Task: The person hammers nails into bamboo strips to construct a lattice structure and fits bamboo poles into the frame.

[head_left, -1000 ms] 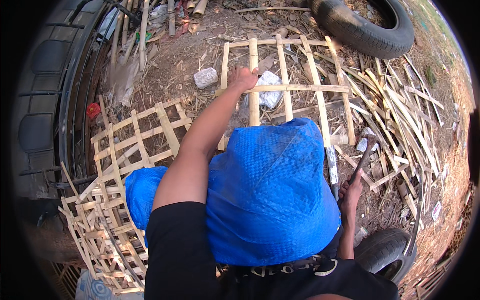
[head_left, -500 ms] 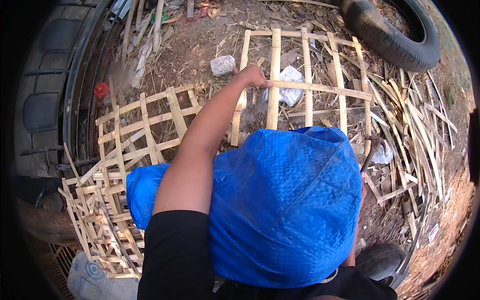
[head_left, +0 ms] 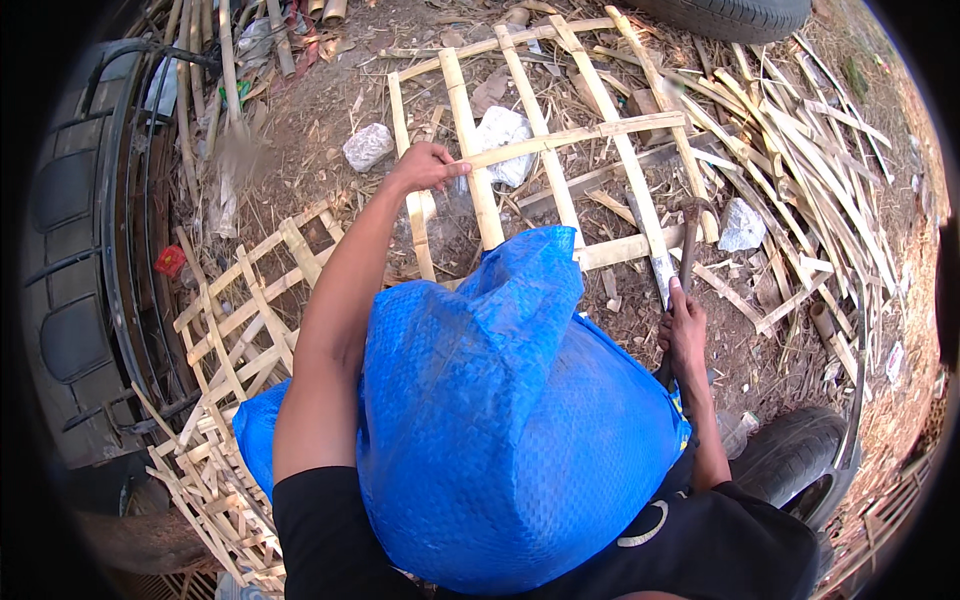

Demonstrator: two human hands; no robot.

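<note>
In front of me lies a lattice of pale bamboo strips (head_left: 533, 92), with several long slats crossed by thinner ones. My left hand (head_left: 428, 168) is closed at the left end of a bamboo cross strip (head_left: 560, 139), pinching it where it meets a slat. My right hand (head_left: 683, 335) is wrapped around the dark handle of a hammer (head_left: 689, 245), whose rusty head rests near the lattice's right side. A blue woven plastic sheet (head_left: 470, 430) covers my lap and hides the lattice's near edge.
A second bamboo lattice (head_left: 250, 290) and more woven pieces lie at left, beside a dark metal frame (head_left: 120, 250). Loose bamboo strips (head_left: 790, 150) pile up at right. Tires stand far right (head_left: 735, 12) and near right (head_left: 795, 450). White lumps (head_left: 368, 147) lie on the littered ground.
My view has shifted, and the lattice now sits tilted and further left. My right hand and the hammer have come into plain view from behind the blue sheet. The left hand stays at the strip's end.
</note>
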